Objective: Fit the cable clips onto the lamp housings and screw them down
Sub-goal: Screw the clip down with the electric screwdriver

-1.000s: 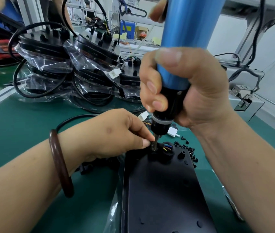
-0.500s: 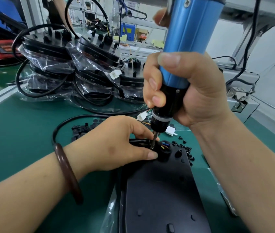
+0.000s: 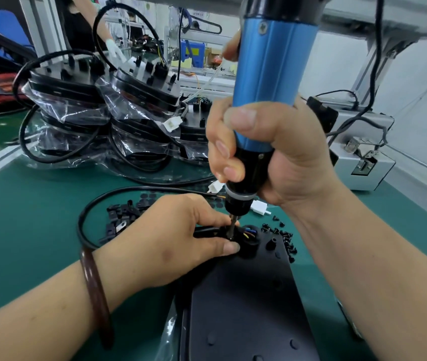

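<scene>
A: Starting at the left — spotting bagged housings (image 3: 77,100) stacked at the back of the table (image 3: 24,204), then a loose heap of spare clips (image 3: 121,214) lying beside the looping black cable (image 3: 82,225).

B: And turning to the left grip (image 3: 170,238)?

A: Pinching the cable clip (image 3: 225,230) between thumb and forefinger, pressing it down at the far end of the lamp housing (image 3: 246,303), right beside the coloured wires (image 3: 249,233).

B: Moving right now?

A: Finding the right grip (image 3: 280,152) wrapping tightly round the blue electric screwdriver (image 3: 267,87), holding it nearly upright and resting the bit (image 3: 232,225) on the clip. Judging this to be the screw-driving step, though not seeing any screw head under the bit.

B: Worrying about anything?

A: Risking a slip — tilting the driver or easing off the downward push, probably sending the bit skating toward the thumb or the wires. Also risking a loose pinch, letting the clip spin with the screw and trapping the cable crookedly. Possibly scattering the loose screws (image 3: 282,234) lying just right of the housing.

B: Reading any brand or label?

A: Making out nothing on the driver or the housing, and failing to read the blurred signs far behind.
</scene>
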Demonstrator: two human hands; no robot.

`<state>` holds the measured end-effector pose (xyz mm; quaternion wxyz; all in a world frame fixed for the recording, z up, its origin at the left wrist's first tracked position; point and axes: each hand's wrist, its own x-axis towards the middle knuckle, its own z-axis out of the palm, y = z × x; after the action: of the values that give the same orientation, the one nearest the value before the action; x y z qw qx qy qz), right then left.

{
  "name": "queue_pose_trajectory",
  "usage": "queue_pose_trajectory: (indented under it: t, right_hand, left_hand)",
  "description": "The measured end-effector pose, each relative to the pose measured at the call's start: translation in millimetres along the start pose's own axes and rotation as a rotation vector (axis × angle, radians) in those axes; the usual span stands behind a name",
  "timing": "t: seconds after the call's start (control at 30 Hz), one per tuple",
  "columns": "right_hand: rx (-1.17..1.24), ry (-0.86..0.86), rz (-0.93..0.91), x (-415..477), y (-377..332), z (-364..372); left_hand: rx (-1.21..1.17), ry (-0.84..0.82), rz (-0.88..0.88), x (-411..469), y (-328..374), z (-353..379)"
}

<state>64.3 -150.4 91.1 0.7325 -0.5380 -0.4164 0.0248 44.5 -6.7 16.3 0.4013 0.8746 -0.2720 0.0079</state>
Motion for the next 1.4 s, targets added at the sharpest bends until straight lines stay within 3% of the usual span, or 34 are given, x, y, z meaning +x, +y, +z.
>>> queue_pose_trajectory:
  t: [0.2,0.4,0.63,0.77,1.2,1.3,1.4]
  right_hand:
    - [-0.083,0.102,-0.003,-2,-4,0]
    - [0.022,0.451,0.014,-3,-43,-31]
    - [-0.181,0.814,0.438,-50,-49,-82]
    - [-0.251,0.894,0.54,-85,-42,-98]
    - [-0.33,1.026,0.543,-126,-48,-109]
    - [-0.498,1.064,0.564,-128,-48,-113]
    - [-0.877,1.145,0.552,-128,-50,-113]
  left_hand:
    - [0.027,0.005,0.017,0,-1,1]
    - [0.107,0.062,0.023,-3,-3,4]
    - [0.107,0.045,0.016,-3,-5,4]
    - [0.116,0.04,0.05,-2,-4,3]
    - [0.24,0.045,0.076,-1,-1,1]
    - [0.229,0.011,0.035,-2,2,-9]
    - [0.081,0.11,-0.066,-1,0,-31]
